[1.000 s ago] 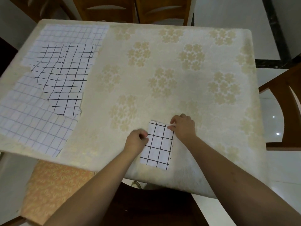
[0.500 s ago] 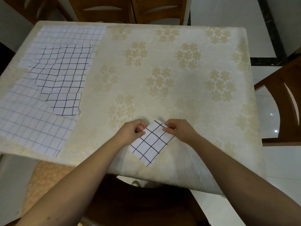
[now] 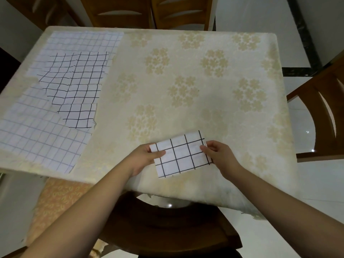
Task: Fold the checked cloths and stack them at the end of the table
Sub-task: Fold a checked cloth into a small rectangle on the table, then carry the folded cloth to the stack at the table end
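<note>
Folded black-checked cloth (image 3: 181,154) lying near the table's (image 3: 204,112) near edge, long side across. Left hand (image 3: 144,158) pinching its left end, right hand (image 3: 218,155) pinching its right end. Folding looks about done; next likely carrying it to the table end. Unfolded checked cloths (image 3: 61,90) waiting at far left.
</note>
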The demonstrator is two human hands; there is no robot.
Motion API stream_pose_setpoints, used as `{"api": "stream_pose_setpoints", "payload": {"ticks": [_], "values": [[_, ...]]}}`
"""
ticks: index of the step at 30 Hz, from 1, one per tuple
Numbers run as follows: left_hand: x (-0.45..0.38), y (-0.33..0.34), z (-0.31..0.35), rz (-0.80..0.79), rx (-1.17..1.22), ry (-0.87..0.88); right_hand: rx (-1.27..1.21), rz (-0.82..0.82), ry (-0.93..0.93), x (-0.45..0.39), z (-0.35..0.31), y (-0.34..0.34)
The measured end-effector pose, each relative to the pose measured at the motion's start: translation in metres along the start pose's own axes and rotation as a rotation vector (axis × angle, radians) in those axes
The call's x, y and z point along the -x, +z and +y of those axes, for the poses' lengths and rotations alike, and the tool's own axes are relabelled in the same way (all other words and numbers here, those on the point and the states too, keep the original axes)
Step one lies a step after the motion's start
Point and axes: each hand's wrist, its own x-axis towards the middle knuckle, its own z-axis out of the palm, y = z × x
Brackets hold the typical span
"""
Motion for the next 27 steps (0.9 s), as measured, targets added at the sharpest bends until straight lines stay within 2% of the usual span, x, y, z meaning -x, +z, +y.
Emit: {"api": "stream_pose_setpoints", "payload": {"ticks": [6,9,14,18,23,27], "values": [[0.025,0.005,-0.010,0.124,0.264,0.001,-0.189,-0.004,0.021,0.046,-0.002,0.011],[0.041,0.005,-0.016,0.101,0.323,-0.014,-0.259,0.048,0.020,0.069,-0.001,0.022],[0.077,-0.001,-0.031,-0.064,0.084,0.054,-0.340,0.141,0.035,0.106,-0.002,0.039],[0.089,-0.015,-0.038,-0.049,-0.105,0.115,-0.310,0.195,0.023,0.135,0.002,0.048],[0.104,-0.017,-0.028,-0.084,-0.152,0.183,-0.334,0.230,0.049,0.173,0.006,0.055],[0.110,-0.015,-0.031,-0.109,-0.143,0.169,-0.416,0.255,0.075,0.196,0.008,0.063]]}}
